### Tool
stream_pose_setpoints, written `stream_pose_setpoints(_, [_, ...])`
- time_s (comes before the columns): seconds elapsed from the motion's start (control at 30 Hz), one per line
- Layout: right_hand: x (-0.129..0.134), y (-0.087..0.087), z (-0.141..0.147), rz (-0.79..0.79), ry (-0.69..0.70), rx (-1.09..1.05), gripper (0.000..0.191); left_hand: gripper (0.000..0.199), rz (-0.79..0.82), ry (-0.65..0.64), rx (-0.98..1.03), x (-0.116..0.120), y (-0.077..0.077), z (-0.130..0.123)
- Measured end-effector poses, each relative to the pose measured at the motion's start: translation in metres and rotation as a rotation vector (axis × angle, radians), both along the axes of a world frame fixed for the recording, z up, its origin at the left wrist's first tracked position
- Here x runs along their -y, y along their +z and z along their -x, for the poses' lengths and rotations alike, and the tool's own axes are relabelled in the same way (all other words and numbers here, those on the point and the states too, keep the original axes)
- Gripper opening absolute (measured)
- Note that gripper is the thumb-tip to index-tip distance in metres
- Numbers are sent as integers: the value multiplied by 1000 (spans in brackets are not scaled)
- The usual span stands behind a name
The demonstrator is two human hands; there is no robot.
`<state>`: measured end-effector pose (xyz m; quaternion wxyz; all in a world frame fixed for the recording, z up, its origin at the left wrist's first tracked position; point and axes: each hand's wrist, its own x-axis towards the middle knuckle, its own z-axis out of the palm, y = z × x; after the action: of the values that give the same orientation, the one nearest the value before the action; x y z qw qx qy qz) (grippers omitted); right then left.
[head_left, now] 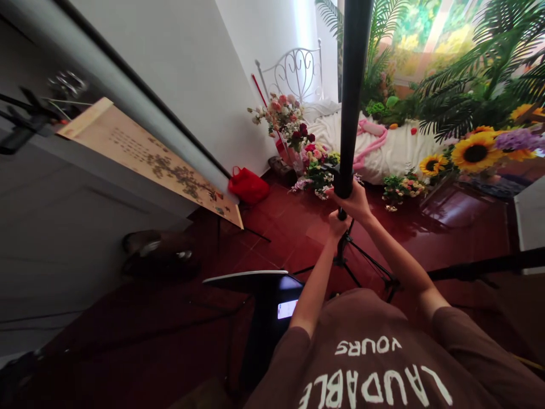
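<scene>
Nearest: brown shirt (370,329), white lettering. Lit screen (287,309) at 7 o'clock from hands. Left hand (339,224) closed round thin lower section of black pole (351,102); right hand (355,201) just above, wrapped at lower end of thick section. Pole rises toward 12; tripod legs (353,275) near 6. Beyond: red bag (249,184), printed scroll (170,170), between 9 and 10. Farther: sunflowers (474,153) at 2, metal headboard (298,71) at 11.

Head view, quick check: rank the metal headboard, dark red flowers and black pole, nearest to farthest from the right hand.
1. Black pole: in the right hand.
2. Dark red flowers: ahead, to the left.
3. Metal headboard: farther back, beyond the flowers.
</scene>
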<state>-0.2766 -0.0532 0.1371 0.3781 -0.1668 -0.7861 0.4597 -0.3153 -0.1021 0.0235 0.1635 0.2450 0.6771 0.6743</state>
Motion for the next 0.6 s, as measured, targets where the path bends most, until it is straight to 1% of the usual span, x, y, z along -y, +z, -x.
stream_pose_setpoints(0.07, [0,10,-2,-101,-61,31,37,27,-16,24,40,-4,-1,-1])
stream_pose_setpoints(0.13, [0,15,-9,-161,-65,103,39,30,-10,43,67,-6,-4,-1])
stream_pose_setpoints(0.2, [-2,14,-21,-210,-50,183,41,33,-2,53,101,-7,-8,-2])
stream_pose_setpoints(0.23, [-4,11,-28,-224,-43,214,42,33,3,57,117,-6,-10,-3])
stream_pose_setpoints(0.27, [-6,5,-37,-231,-39,243,43,34,6,62,129,-6,-12,-4])
stream_pose_setpoints(0.33, [-10,-12,-55,-239,-32,324,40,33,7,64,136,-5,-14,-4])
stream_pose_setpoints(0.43, [-11,-47,-79,-281,12,574,33,31,8,50,115,-4,-14,-5])
stream_pose_setpoints(0.53, [-1,-81,-93,-322,121,830,31,33,19,55,99,-4,-13,-6])
stream_pose_setpoints(0.6, [7,-96,-97,-304,158,922,29,33,21,56,104,-4,-13,-7])
